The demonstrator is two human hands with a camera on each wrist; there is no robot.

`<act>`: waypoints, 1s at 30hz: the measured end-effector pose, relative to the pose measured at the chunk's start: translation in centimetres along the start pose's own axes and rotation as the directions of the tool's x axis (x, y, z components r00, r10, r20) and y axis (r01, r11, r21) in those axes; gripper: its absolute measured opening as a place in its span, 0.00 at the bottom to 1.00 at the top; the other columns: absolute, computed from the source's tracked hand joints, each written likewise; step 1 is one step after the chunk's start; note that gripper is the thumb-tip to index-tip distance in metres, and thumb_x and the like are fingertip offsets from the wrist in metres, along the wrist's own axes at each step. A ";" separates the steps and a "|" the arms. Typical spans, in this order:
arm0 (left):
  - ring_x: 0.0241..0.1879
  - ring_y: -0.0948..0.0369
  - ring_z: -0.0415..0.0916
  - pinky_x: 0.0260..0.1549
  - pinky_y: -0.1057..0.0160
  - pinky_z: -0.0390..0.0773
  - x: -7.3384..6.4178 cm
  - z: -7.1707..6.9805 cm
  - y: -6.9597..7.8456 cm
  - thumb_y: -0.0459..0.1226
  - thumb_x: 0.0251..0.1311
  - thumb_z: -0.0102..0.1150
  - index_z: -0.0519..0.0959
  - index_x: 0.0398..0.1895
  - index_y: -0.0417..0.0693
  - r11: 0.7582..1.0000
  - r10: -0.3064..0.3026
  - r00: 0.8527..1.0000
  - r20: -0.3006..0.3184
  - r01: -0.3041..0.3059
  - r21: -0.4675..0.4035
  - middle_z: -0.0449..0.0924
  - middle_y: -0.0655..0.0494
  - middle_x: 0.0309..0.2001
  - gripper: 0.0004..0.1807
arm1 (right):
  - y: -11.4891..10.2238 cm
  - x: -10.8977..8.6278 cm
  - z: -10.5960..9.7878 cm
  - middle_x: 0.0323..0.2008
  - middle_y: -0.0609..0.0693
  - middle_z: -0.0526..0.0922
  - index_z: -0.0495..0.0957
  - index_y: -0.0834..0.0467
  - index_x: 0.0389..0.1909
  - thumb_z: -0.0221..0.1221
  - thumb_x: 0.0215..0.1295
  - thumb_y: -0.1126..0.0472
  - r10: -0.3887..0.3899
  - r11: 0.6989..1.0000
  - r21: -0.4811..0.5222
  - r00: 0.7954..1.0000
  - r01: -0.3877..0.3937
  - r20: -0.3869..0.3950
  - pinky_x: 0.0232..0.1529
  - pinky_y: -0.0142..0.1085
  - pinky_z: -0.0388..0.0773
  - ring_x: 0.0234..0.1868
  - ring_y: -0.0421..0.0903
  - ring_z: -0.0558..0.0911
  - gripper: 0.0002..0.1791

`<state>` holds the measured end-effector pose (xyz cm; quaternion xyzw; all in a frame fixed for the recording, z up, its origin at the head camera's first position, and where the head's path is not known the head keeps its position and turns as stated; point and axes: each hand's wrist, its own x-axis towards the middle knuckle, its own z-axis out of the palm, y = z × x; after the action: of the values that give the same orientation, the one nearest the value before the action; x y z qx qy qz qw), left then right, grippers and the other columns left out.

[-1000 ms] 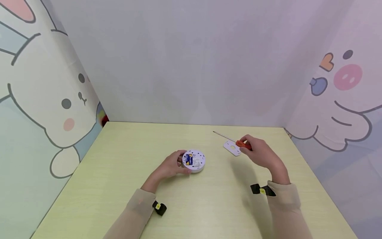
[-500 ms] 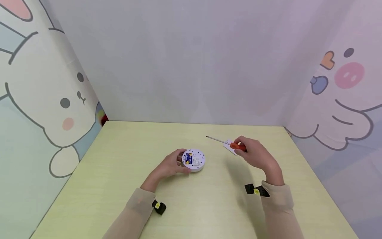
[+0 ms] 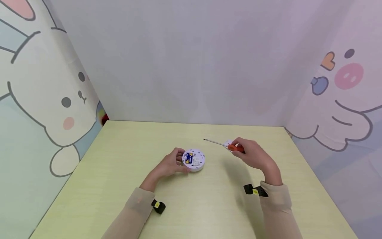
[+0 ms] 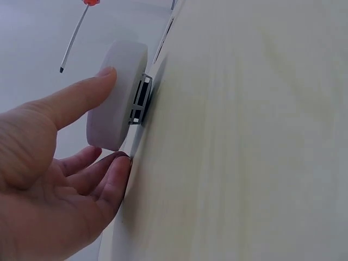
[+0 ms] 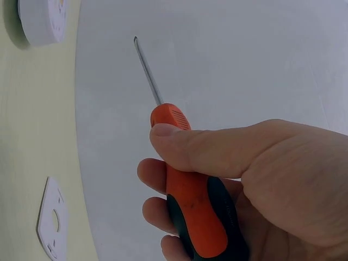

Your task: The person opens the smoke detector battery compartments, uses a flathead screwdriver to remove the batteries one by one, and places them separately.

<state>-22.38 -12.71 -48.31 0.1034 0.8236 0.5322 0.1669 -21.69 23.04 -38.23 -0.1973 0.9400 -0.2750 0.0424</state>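
A round white smoke detector (image 3: 198, 163) sits near the middle of the table, its back facing up with a blue-labelled battery (image 3: 189, 158) in it. My left hand (image 3: 169, 164) grips its left side. In the left wrist view the thumb lies on the rim of the smoke detector (image 4: 115, 111), with a slotted vent underneath near the tabletop. My right hand (image 3: 254, 154) holds a screwdriver (image 3: 234, 148) by its orange and black handle, shaft pointing left, tip in the air. The right wrist view shows thumb and curled fingers round the screwdriver (image 5: 196, 217).
A flat white mounting plate (image 3: 228, 142) with a centre hole lies behind the screwdriver, partly covered by it; the right wrist view shows the mounting plate (image 5: 50, 223) flat on the table. The pale wooden table (image 3: 143, 132) ends at a grey-white backdrop (image 3: 191, 66), with cartoon-printed side panels.
My right hand has moved left and slightly nearer with the screwdriver, bringing its tip closer to the smoke detector and covering more of the plate. The left hand and detector have stayed nearly still.
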 end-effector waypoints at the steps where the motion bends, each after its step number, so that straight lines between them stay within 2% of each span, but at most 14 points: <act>1: 0.63 0.52 0.77 0.66 0.49 0.77 0.0 -0.1 0.0 0.39 0.54 0.84 0.67 0.73 0.44 1.000 -0.002 1.000 -0.001 0.002 -0.003 0.79 0.48 0.63 0.46 | 0.0 0.0 0.0 0.41 0.50 0.86 0.80 0.59 0.55 0.65 0.75 0.63 0.000 1.000 -0.002 1.000 0.000 0.003 0.40 0.41 0.80 0.38 0.46 0.81 0.12; 9: 0.63 0.53 0.78 0.65 0.51 0.79 0.0 -0.7 0.0 0.38 0.55 0.83 0.71 0.68 0.45 1.000 -0.019 1.000 -0.022 0.019 -0.004 0.81 0.50 0.60 0.40 | 0.3 0.0 -0.1 0.41 0.50 0.86 0.81 0.59 0.55 0.66 0.74 0.62 0.002 1.000 -0.002 1.000 -0.002 -0.006 0.41 0.42 0.80 0.39 0.45 0.81 0.12; 18: 0.60 0.52 0.80 0.65 0.49 0.78 -0.1 -1.2 0.0 0.37 0.59 0.80 0.74 0.65 0.45 0.999 0.003 1.000 0.002 -0.003 0.038 0.82 0.51 0.58 0.33 | 0.4 0.1 0.0 0.39 0.49 0.86 0.81 0.59 0.54 0.66 0.74 0.63 0.005 1.000 0.007 1.000 -0.005 0.003 0.38 0.41 0.79 0.36 0.45 0.80 0.12; 24: 0.61 0.53 0.78 0.65 0.50 0.78 -0.2 -1.4 0.3 0.36 0.58 0.81 0.73 0.71 0.47 0.999 -0.005 1.000 0.013 0.005 0.042 0.81 0.52 0.60 0.38 | 0.5 0.2 0.0 0.39 0.50 0.86 0.81 0.59 0.54 0.66 0.74 0.63 0.001 1.000 0.007 1.000 -0.001 0.002 0.38 0.41 0.79 0.36 0.45 0.80 0.12; 30: 0.64 0.51 0.77 0.67 0.48 0.76 -0.2 -1.2 0.3 0.37 0.56 0.82 0.68 0.77 0.48 0.999 0.000 0.999 0.033 -0.001 0.036 0.79 0.50 0.66 0.46 | 0.7 0.4 0.2 0.39 0.50 0.86 0.81 0.59 0.54 0.65 0.74 0.63 0.006 1.000 0.008 1.000 -0.006 0.010 0.38 0.40 0.79 0.36 0.45 0.80 0.12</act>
<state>-22.65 -13.71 -47.50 0.1155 0.8302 0.5154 0.1786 -22.24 23.39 -38.76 -0.1957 0.9393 -0.2777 0.0487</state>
